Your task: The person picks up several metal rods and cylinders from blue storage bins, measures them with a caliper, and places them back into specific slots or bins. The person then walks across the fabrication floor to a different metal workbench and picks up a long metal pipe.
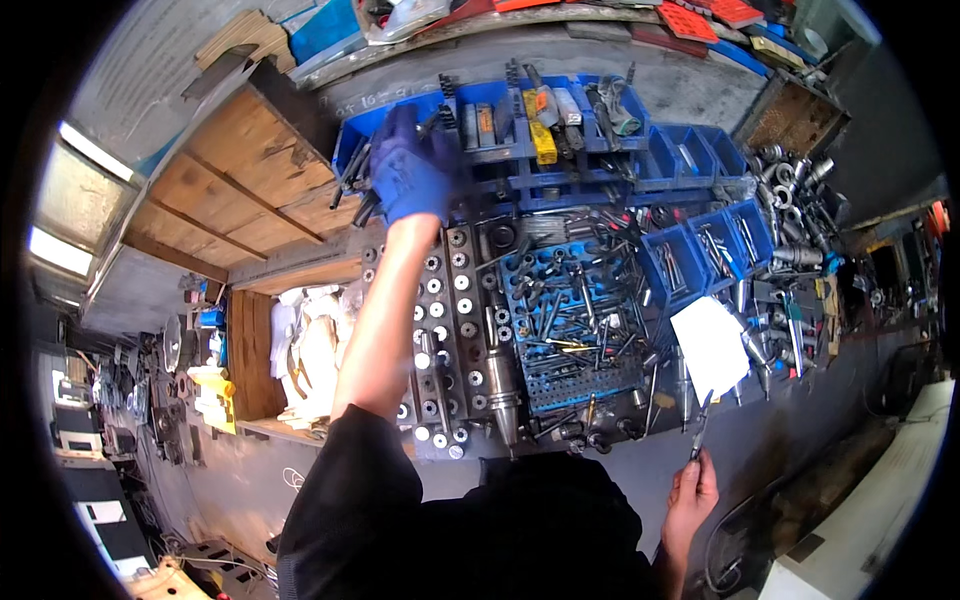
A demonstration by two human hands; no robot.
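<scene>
My left hand [408, 175], in a blue work glove, reaches to the far left blue bin [350, 140]. Its fingers blur among dark rod-shaped tools [352, 172] there, and whether they grip one cannot be made out. My bare right hand [690, 495] is low on the right, closed around a slim, dark metal tool [699, 436] that points up and away. Just beyond the tool's tip lies a white sheet of paper [709, 347]. Between the hands sits a blue perforated tray [580, 330] crowded with drill bits and cutters.
Rows of round collets fill a rack [465, 300] left of the tray. A large tool holder [502, 395] lies beside it. Small blue bins [672, 268] and a pile of metal holders [795, 200] occupy the right. A wooden box [255, 350] with rags stands left.
</scene>
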